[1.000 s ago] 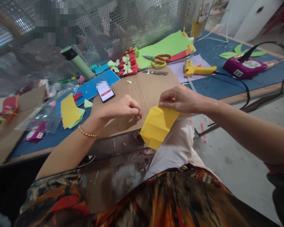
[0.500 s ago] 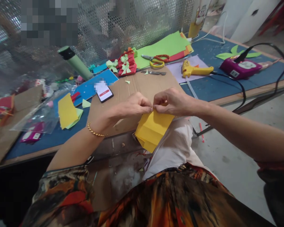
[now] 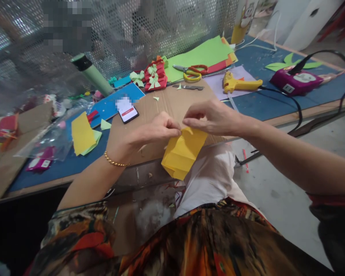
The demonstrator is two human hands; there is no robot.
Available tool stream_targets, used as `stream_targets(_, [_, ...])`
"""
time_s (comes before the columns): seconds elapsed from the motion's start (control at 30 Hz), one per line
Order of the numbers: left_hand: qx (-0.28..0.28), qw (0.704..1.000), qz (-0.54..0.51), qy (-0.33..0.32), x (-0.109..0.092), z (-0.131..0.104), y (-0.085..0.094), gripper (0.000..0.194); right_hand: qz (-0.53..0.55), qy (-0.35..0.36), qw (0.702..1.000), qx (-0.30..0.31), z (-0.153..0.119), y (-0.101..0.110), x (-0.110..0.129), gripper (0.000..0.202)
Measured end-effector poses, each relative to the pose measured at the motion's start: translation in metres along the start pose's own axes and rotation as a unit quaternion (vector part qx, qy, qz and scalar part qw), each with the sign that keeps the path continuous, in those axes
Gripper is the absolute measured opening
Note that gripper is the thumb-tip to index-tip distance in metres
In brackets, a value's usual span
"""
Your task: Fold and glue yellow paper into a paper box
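Observation:
A folded piece of yellow paper (image 3: 184,153) with several creases hangs over the near edge of the table, above my lap. My left hand (image 3: 162,127) pinches its upper corner between thumb and fingers. At the top edge of the same paper, just right of the left fingertips, my right hand (image 3: 211,118) has its thumb and fingers pressed together. Its fingertips partly hide the paper there. Beneath both hands lies a brown cardboard sheet (image 3: 149,105) with small pale green paper scraps and a utility knife (image 3: 191,87) on it.
Scissors (image 3: 192,73), green paper (image 3: 201,55) and red pieces with pale bows (image 3: 155,76) lie at the back. A yellow glue gun (image 3: 241,83) and a corded purple box (image 3: 296,81) are to the right. Left are a phone (image 3: 127,111), yellow paper (image 3: 82,134) and a green bottle (image 3: 92,74).
My fingertips have drawn slightly apart, the right ones up and a little left. The yellow paper has shifted slightly up and to the left.

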State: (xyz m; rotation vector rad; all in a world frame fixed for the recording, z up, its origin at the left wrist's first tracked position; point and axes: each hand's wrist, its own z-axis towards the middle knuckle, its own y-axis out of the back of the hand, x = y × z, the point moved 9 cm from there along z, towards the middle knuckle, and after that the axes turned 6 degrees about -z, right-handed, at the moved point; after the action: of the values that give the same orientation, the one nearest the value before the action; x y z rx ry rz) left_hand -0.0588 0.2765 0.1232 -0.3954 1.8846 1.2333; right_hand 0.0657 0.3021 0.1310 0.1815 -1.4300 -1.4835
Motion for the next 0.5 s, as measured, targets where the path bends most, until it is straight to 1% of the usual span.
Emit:
stream_targets(0.07, [0.021, 1.000, 0.009, 0.008, -0.004, 0.004, -0.007, 0.027, 0.002, 0.008, 0.999, 0.040, 0.008, -0.016, 0.008, 0.024])
stream_targets(0.13, [0.022, 1.000, 0.009, 0.012, -0.005, 0.006, -0.007, 0.025, 0.001, 0.003, 0.999, 0.052, 0.011, -0.022, 0.008, 0.027])
stream_targets(0.2, [0.022, 1.000, -0.001, 0.010, -0.001, 0.004, -0.003, 0.023, -0.002, 0.001, 0.999, 0.044, 0.010, -0.018, 0.003, 0.026])
stream_targets(0.3, [0.037, 0.999, -0.028, 0.027, 0.018, -0.007, 0.004, 0.020, -0.017, -0.011, 0.999, 0.034, 0.002, -0.003, -0.014, 0.026])
stream_targets(0.33, [0.031, 0.998, -0.035, 0.041, 0.027, -0.012, 0.008, 0.020, -0.018, -0.019, 0.999, 0.028, -0.001, 0.002, -0.021, 0.027])
stream_targets(0.4, [-0.008, 0.997, -0.035, 0.062, 0.038, -0.018, 0.017, 0.021, -0.009, -0.033, 0.999, 0.023, -0.005, 0.009, -0.031, 0.031])
stream_targets(0.43, [-0.027, 0.997, -0.034, 0.062, 0.039, -0.019, 0.019, 0.023, -0.003, -0.035, 0.999, 0.023, -0.004, 0.010, -0.032, 0.033])
stream_targets(0.5, [-0.053, 0.998, -0.026, 0.036, 0.031, -0.016, 0.018, 0.032, -0.001, -0.027, 0.999, 0.023, 0.001, 0.007, -0.028, 0.036])
